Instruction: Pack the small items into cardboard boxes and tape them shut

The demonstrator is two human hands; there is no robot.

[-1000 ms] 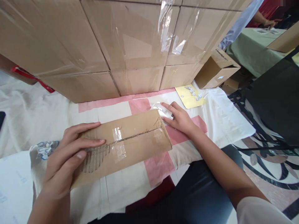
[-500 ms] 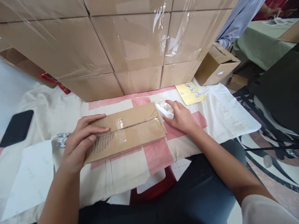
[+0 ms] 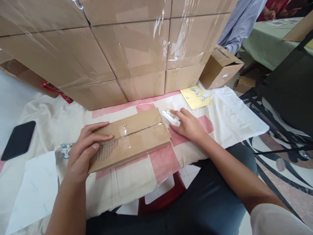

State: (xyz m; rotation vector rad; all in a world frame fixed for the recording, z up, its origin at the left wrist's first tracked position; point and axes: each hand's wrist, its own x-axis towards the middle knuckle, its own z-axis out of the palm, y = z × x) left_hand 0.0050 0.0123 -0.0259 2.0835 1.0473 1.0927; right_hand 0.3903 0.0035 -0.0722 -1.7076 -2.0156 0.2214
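flat cardboard box (image 3: 139, 132): mid-frame; likely light and fairly stiff, weaker where ribbed; best held by its long edges.
left hand (image 3: 83, 150): fingers spread over the box's left end, not clamped.
right hand (image 3: 187, 125): finger and thumb pinch what seems a white tape dispenser (image 3: 168, 117), right of centre.

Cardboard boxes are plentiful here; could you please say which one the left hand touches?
The low taped box lying in front: the left hand rests on its end; the stacked boxes and others stand farther off.
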